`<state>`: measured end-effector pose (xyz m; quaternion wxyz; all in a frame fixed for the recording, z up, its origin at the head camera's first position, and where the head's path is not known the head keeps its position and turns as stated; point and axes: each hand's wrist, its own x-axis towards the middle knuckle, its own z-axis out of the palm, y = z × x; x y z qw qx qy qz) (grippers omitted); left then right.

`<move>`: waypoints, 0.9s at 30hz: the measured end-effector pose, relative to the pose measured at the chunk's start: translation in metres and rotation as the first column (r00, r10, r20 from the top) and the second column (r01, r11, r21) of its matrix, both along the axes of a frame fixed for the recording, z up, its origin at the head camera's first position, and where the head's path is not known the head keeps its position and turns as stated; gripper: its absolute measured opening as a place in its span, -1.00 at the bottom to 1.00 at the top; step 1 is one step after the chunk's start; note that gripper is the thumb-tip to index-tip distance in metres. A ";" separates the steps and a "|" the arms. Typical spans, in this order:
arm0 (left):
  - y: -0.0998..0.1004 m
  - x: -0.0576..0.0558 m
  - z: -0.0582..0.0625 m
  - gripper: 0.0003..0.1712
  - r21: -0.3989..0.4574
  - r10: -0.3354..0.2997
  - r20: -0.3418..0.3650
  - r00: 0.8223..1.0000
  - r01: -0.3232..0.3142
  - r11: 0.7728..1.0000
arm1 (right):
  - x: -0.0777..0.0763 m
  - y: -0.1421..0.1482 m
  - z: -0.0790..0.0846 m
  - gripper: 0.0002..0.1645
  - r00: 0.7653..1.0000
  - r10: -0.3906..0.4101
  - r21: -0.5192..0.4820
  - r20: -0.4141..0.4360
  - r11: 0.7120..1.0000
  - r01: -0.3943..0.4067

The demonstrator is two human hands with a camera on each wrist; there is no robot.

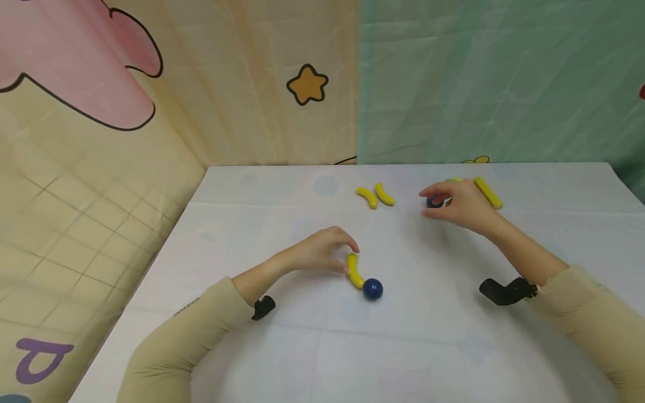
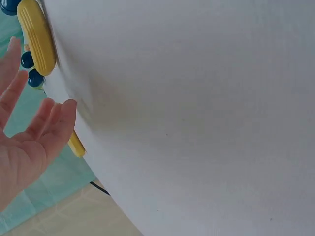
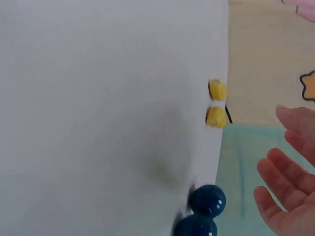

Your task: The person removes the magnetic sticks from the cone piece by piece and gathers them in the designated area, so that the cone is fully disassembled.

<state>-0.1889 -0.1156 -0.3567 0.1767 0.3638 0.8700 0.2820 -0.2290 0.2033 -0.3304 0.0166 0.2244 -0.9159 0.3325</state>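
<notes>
My left hand [image 1: 319, 250] is over the middle of the table, its thumb tip right beside a yellow toy banana [image 1: 354, 272] and its fingers loosely bent. A dark blue ball [image 1: 373, 289] lies at the banana's near end. In the left wrist view, a gap shows between the left hand [image 2: 29, 142] and the ridged banana [image 2: 37, 37]. Farther back on the right, my right hand [image 1: 461, 207] hovers with thumb and fingers spread, partly covering a blue ball [image 1: 434, 201]. The right wrist view shows two blue balls [image 3: 209, 200] apart from the empty right hand [image 3: 295, 187].
Two toy bananas [image 1: 384, 194] lie near the table's back edge. To the right are a straight yellow stick [image 1: 487, 193] and a green thing [image 1: 454, 179], mostly hidden by the right hand. Printed curtains [image 1: 262, 112] hang behind the white-covered table [image 1: 353, 358].
</notes>
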 end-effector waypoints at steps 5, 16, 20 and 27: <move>0.002 0.001 -0.003 -0.62 -0.046 -0.102 0.000 0.995 0.101 0.994 | 0.024 -0.026 -0.015 -0.61 0.987 0.143 -0.056 0.076 0.989 -0.139; 0.008 0.002 -0.005 -0.62 -0.068 -0.208 -0.055 0.977 0.204 0.977 | 0.064 -0.066 -0.045 -0.58 0.892 0.365 -0.215 0.267 0.925 -0.313; 0.008 0.002 -0.006 -0.61 -0.072 -0.215 -0.070 0.974 0.210 0.975 | 0.071 -0.071 -0.050 -0.58 0.887 0.377 -0.225 0.268 0.919 -0.323; 0.010 0.003 -0.007 -0.65 -0.056 -0.213 -0.088 0.973 0.209 0.976 | 0.078 -0.079 -0.050 -0.58 0.882 0.400 -0.218 0.249 0.910 -0.352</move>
